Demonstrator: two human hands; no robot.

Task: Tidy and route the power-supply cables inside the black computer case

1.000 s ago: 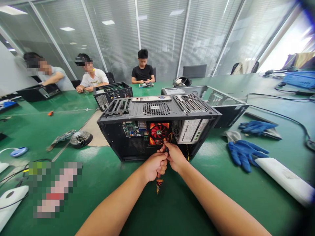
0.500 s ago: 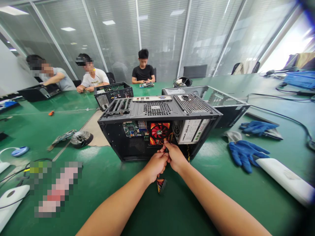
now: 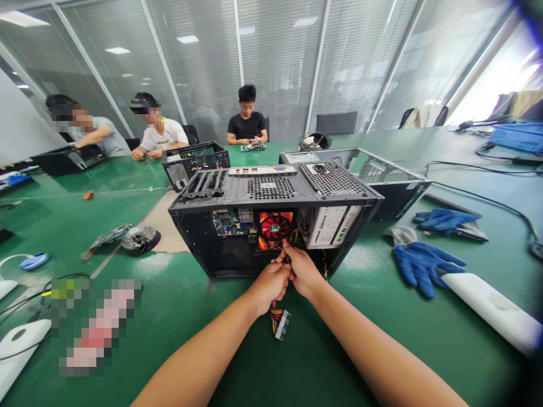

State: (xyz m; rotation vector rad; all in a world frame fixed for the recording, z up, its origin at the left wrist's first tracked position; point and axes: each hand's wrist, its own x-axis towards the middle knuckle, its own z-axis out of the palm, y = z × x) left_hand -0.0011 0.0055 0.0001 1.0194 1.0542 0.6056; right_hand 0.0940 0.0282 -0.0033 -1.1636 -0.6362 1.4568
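An open black computer case (image 3: 195,237) stands in front of me with its inside facing me. A red-bladed cooling fan (image 3: 275,228) sits on the green motherboard (image 3: 231,222), and a power supply (image 3: 333,226) fills the upper right. Just below the fan, my left hand (image 3: 271,285) is closed around a bundle of power cables. Out of its underside hangs the bundle's wide multi-pin connector (image 3: 283,325). My right hand (image 3: 302,267) touches the left and pinches the cables, its fingertips partly hiding them.
Behind stand another open case (image 3: 394,198) and a smaller case (image 3: 197,155). Blue gloves (image 3: 424,260) and a white power strip (image 3: 492,311) lie right; a round metal part (image 3: 141,239) lies left. Three people sit across the green table (image 3: 178,316).
The dangling connector has turned and swung slightly to the right, so that its pale pin face now shows. Both hands stay in nearly the same place, still closed.
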